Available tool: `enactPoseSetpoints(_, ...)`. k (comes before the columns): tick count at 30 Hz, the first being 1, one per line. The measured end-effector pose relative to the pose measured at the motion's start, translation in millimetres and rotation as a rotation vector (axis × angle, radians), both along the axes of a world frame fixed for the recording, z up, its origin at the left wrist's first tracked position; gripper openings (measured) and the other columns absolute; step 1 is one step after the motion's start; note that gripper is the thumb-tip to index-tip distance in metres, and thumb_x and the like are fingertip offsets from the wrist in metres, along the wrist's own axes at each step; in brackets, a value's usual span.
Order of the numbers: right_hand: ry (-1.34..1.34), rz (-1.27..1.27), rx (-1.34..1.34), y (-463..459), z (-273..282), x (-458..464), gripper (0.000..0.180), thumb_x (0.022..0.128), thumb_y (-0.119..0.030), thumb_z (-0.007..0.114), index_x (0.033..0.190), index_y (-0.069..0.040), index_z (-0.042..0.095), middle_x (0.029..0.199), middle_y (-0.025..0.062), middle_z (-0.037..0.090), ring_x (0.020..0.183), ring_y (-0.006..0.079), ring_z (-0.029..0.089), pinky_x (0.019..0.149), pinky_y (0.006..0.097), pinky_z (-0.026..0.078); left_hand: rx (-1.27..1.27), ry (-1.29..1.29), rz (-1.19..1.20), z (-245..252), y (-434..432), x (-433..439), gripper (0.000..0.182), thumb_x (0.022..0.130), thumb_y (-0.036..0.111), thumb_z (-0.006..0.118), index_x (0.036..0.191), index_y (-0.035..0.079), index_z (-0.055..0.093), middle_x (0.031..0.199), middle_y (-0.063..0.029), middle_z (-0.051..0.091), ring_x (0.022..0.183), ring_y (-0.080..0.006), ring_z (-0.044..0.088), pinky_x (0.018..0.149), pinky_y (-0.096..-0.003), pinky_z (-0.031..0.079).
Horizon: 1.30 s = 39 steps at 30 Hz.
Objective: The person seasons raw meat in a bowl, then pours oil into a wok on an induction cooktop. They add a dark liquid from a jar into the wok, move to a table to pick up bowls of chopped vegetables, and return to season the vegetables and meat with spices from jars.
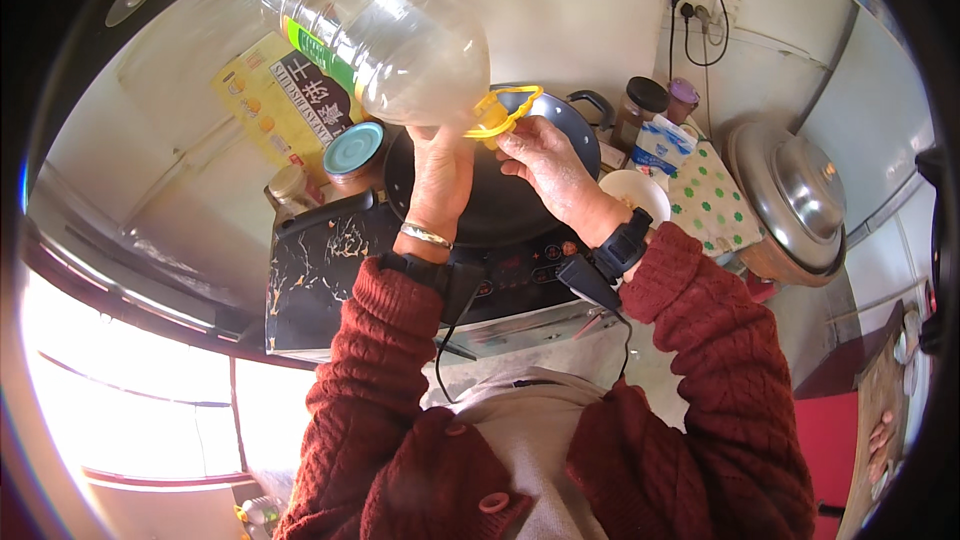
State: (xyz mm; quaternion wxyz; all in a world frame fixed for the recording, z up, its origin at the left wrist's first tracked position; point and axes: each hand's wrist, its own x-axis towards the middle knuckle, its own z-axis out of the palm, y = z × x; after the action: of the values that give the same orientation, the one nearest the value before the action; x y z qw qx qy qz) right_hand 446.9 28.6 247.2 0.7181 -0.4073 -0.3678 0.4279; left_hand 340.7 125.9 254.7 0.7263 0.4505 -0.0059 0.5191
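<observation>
A large clear plastic bottle (405,37) with a green label is tilted over a dark wok (495,202), its neck pointing down to the right. My left hand (442,172) supports the bottle from below, near its shoulder. At the neck sits a yellow handle ring (517,116), which the fingers of my right hand (547,165) grip beside the cap. The mouth of the bottle is partly hidden by my fingers. Underneath, the wok rests on a black induction cooker (517,270) with a touch panel.
Left of the wok are a lidded jar (354,150), a smaller jar (294,187) and a yellow biscuit box (277,101). A white bowl (637,195), a black-lidded jar (641,105) and a lidded metal pot (795,195) stand to the right. Cords hang from a wall socket (694,0).
</observation>
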Motion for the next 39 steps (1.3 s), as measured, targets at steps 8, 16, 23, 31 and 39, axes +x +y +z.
enactPoseSetpoints(8,-0.818,-0.354,0.162,12.6,-10.0,20.6,0.036,0.076,-0.002,0.071,0.103,-0.002,0.046,0.092,0.0068,0.057,0.084,0.0165,0.059,0.072,0.0292,0.048,0.055,-0.01,0.144,-3.5,6.9,12.8,0.056,0.083,0.0,0.059,0.129,0.013,0.031,0.123,-0.0057,0.046,0.115,-0.0203,0.048,0.096,-0.0382,0.041)
enactPoseSetpoints(16,-1.43,-0.474,0.187,6.1,-11.1,58.7,0.041,0.067,-0.003,0.071,0.101,-0.007,0.048,0.095,0.0113,0.056,0.093,0.032,0.054,0.08,0.0419,0.042,0.016,0.14,0.316,-6.7,23.2,14.2,0.068,0.08,-0.005,0.059,0.134,0.013,0.021,0.128,-0.0105,0.04,0.117,-0.0248,0.045,0.1,-0.0415,0.038)
enactPoseSetpoints(23,-1.604,-0.47,0.106,-1.6,-13.5,72.8,0.039,0.07,-0.009,0.072,0.103,-0.009,0.05,0.098,0.0103,0.057,0.097,0.0298,0.055,0.084,0.0412,0.042,0.028,0.18,0.378,-6.6,16.0,13.7,0.081,0.073,-0.004,0.065,0.137,0.009,0.016,0.122,-0.0089,0.043,0.11,-0.019,0.046,0.091,-0.0308,0.042)
enactPoseSetpoints(31,-1.688,-0.399,0.04,-7.4,-18.1,77.8,0.035,0.071,-0.012,0.072,0.1,-0.007,0.052,0.097,0.0089,0.06,0.098,0.0269,0.055,0.084,0.0403,0.041,0.011,0.226,0.389,-3.9,8.7,6.2,0.092,0.075,-0.003,0.064,0.14,0.01,0.002,0.127,-0.0145,0.042,0.113,-0.0223,0.048,0.092,-0.0336,0.042)
enactPoseSetpoints(39,-1.691,-0.293,-0.137,-15.3,-14.5,79.5,0.037,0.072,-0.019,0.073,0.101,-0.007,0.053,0.098,0.0108,0.062,0.098,0.0283,0.056,0.085,0.0421,0.04,-0.053,0.174,0.356,-5.5,2.4,-2.8,0.082,0.076,-0.006,0.065,0.137,0.015,0.015,0.128,-0.0115,0.039,0.118,-0.0242,0.045,0.101,-0.0384,0.037)
